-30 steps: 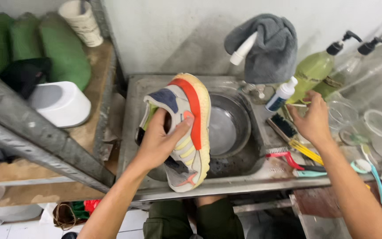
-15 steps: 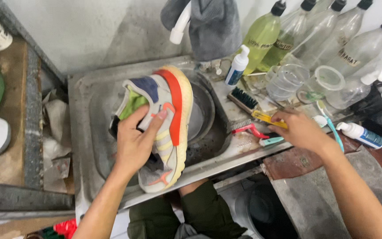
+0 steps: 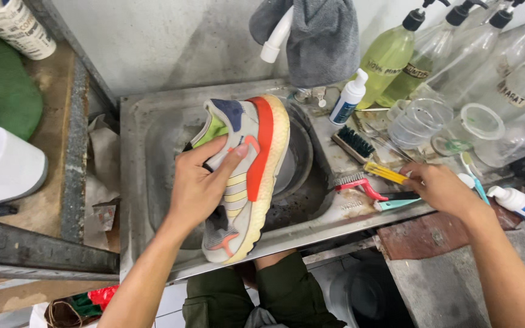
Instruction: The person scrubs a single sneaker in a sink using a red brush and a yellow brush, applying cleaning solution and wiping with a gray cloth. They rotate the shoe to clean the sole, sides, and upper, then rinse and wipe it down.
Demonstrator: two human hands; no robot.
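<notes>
Your right hand (image 3: 442, 188) has come down from the bottles at the back of the sink ledge, where it was a second ago, to the row of brushes on the front edge. It now rests over them, fingertips at the end of the yellow-handled brush (image 3: 385, 172) and just beside the teal-handled brush (image 3: 396, 204). I cannot tell whether its grip has closed on a handle or only touches one. That suggests you are choosing a brush rather than a liquid.

Your left hand (image 3: 199, 188) has barely moved. Its grip is wrapped around the sneaker (image 3: 247, 176), thumb on the side panel and fingers inside the collar, holding it over the steel sink (image 3: 147, 133) above the round metal basin (image 3: 296, 161).

The sneaker is tilted with the toe toward you and the heel up. It shows a cream, speckled sole edge, an orange band along the side, a navy heel patch, a lime lining and pale yellow stripes. The mesh near the toe looks grey and dingy.
</notes>
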